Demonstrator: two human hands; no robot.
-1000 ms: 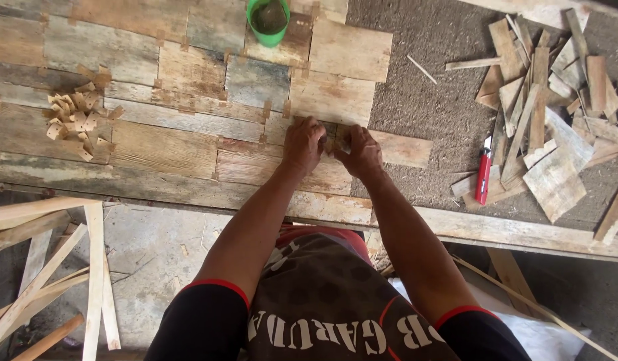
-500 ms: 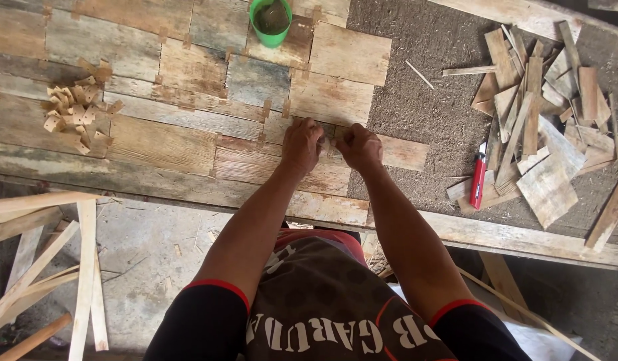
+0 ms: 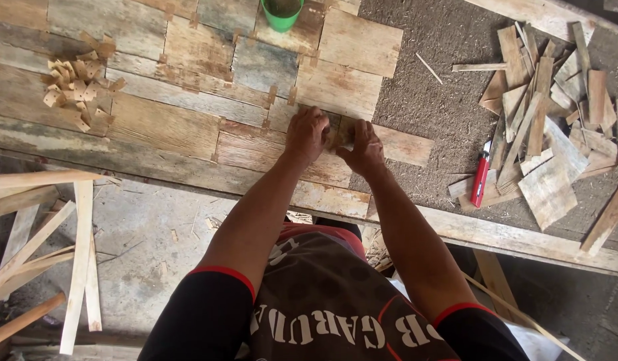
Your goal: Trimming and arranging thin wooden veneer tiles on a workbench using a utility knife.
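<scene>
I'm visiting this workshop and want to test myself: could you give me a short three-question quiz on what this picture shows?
1. True or false: both hands, the left hand and the right hand, meet at one small wood piece on the laid boards.
2. What colour is the cup at the top edge? A) green B) blue C) yellow
3. Fill in: the red-handled utility knife lies beside the pile of wood offcuts, on the person's ____ side.

Key: 1 true; 2 A; 3 right.
</scene>
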